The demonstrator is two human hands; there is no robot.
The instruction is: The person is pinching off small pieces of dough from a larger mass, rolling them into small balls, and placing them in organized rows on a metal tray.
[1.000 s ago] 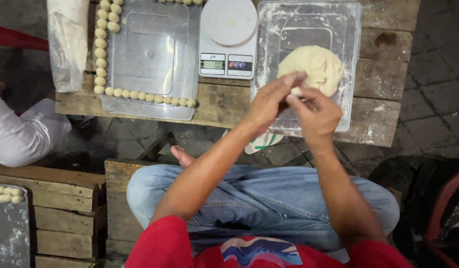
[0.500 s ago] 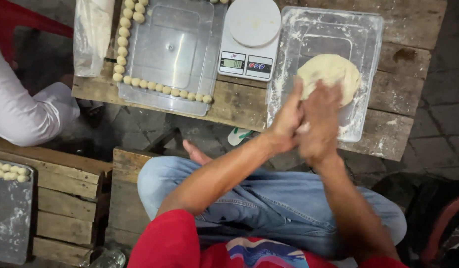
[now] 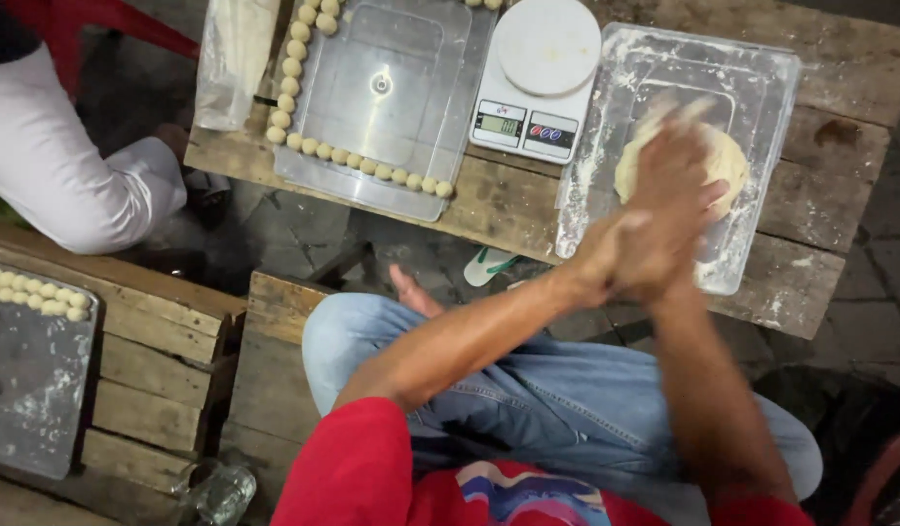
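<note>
My left hand and right hand are pressed palm to palm, blurred; can't tell what the grip holds. Dough just beyond, in floured tray. Scale off left.

Greenish scale screen beside tray

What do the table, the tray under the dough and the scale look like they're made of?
Table: rough, unfinished wood planks, with visible grain and stains. Tray: clear plastic, see-through and dusted with flour. Scale: likely smooth white plastic. The dough looks soft and pale.
</note>
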